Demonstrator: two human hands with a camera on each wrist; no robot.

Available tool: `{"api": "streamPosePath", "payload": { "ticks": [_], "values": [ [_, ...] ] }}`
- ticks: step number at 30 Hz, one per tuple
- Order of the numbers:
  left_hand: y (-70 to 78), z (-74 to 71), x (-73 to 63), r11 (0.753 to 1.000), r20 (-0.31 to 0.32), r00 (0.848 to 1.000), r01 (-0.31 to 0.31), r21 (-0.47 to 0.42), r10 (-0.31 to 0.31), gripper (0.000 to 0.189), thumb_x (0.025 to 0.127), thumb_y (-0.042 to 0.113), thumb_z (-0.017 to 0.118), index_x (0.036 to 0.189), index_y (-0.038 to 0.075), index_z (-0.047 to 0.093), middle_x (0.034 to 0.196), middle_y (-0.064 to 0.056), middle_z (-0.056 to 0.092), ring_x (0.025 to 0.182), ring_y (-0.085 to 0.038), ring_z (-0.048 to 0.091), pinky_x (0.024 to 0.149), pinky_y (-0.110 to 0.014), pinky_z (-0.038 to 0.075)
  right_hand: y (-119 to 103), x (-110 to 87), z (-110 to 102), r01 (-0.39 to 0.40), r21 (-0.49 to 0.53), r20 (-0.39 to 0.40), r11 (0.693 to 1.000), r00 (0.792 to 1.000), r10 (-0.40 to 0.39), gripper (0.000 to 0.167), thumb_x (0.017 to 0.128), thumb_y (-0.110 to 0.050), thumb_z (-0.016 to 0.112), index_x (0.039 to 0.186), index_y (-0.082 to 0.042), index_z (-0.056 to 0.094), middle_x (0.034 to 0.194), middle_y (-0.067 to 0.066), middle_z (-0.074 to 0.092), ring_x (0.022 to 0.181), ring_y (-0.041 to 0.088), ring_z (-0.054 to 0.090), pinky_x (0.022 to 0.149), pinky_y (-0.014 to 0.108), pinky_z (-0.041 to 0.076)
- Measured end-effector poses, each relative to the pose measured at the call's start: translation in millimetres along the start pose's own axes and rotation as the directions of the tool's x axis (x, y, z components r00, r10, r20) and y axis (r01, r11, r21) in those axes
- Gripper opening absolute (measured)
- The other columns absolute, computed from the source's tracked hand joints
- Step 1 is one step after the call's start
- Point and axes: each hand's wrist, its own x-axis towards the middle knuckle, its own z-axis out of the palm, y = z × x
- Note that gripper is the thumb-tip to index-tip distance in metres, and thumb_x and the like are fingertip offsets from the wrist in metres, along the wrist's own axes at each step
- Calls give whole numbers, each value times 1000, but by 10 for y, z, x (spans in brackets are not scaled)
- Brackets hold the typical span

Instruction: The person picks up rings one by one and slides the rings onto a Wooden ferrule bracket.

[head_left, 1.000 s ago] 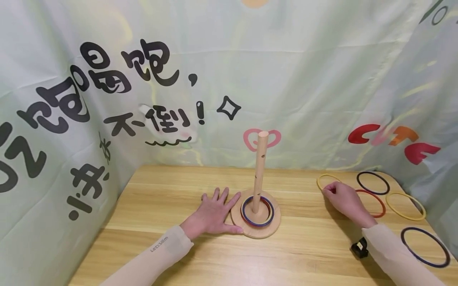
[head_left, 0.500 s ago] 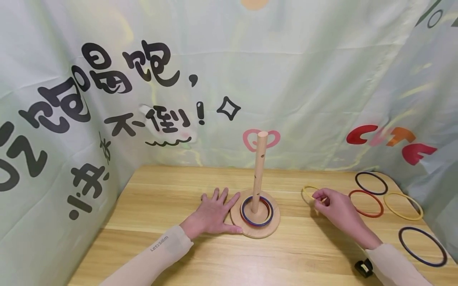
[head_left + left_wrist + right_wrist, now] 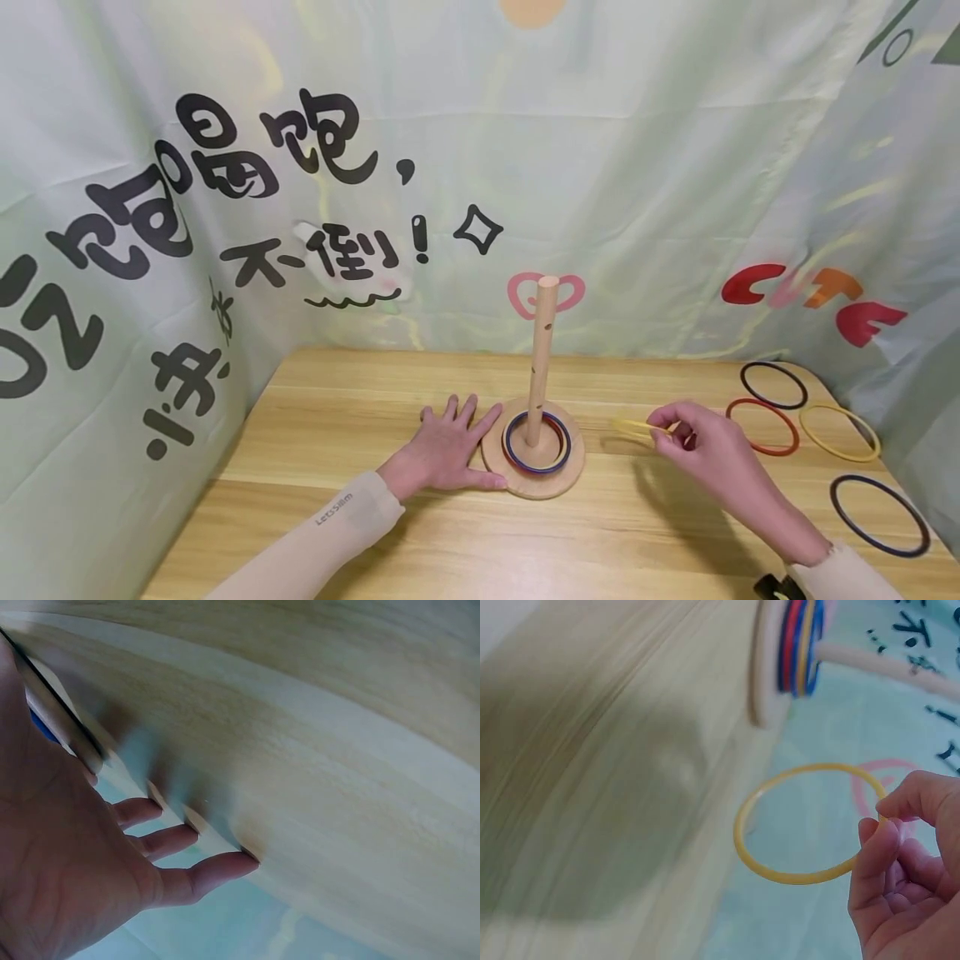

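My left hand [image 3: 450,454] lies on the table with its fingers spread, thumb and index finger at the rim of a round wooden base [image 3: 547,486]. From this base rises an upright wooden peg [image 3: 542,350] with small dark marks. Several rings are stacked round the foot of the peg, a blue ring [image 3: 537,472] on top. To the right, my right hand [image 3: 708,437] pinches a yellow ring [image 3: 799,879] by one edge between thumb and fingers. The head view has this ring raised over the table, nearly edge-on and blurred.
At the table's right side lie a dark ring [image 3: 765,363], a red ring [image 3: 776,454], another yellow ring [image 3: 879,446] and a blue ring [image 3: 903,552]. A printed cloth [image 3: 637,208] hangs behind and at both sides. The wooden table [image 3: 337,375] ends at it.
My right hand has lifted the yellow ring off the table at the back right and carried it left, nearer the peg. My left hand has stayed on the base's edge.
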Motion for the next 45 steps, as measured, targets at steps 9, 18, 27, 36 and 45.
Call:
{"api": "streamPosePath", "payload": {
  "ticks": [9,18,27,36,45],
  "values": [
    [-1,5,6,1000,14,1000,8,15,-8,119,88,98,44,178,26,15,176,-22,27,155,-53,33,102,-79,42,-445,-58,-93,157,29,-64,987,986,-155,36,85,7,87,97,-24,75,82,-17,58,67,3,55,58,20,48],
    [-3,21,5,1000,0,1000,-4,29,4,118,88,98,45,178,26,16,175,-23,29,154,-54,35,99,-78,44,-926,-28,-253,267,98,-108,959,960,-257,44,85,8,88,101,-30,75,82,-17,60,67,3,57,58,17,46],
    [-18,21,-7,1000,-20,1000,-13,18,13,118,89,97,46,178,25,19,174,-24,30,153,-55,36,98,-79,44,-1287,179,-446,371,142,-178,918,921,-345,42,86,13,84,105,-23,75,82,-15,64,68,4,59,59,17,48],
    [-5,8,2,1000,-7,1000,-12,27,13,120,87,100,42,178,26,18,174,-23,30,153,-54,36,99,-78,44,-1529,409,-578,340,251,-238,906,929,-282,29,93,14,78,109,-9,77,81,-6,66,55,8,59,51,20,47],
    [-1,5,5,999,3,1000,1,40,-1,120,87,100,41,178,26,16,175,-22,29,154,-53,35,100,-77,44,-1665,687,-576,224,421,-275,879,955,-112,9,102,1,74,111,-1,75,82,11,65,54,18,61,51,25,53]
  ]
}}
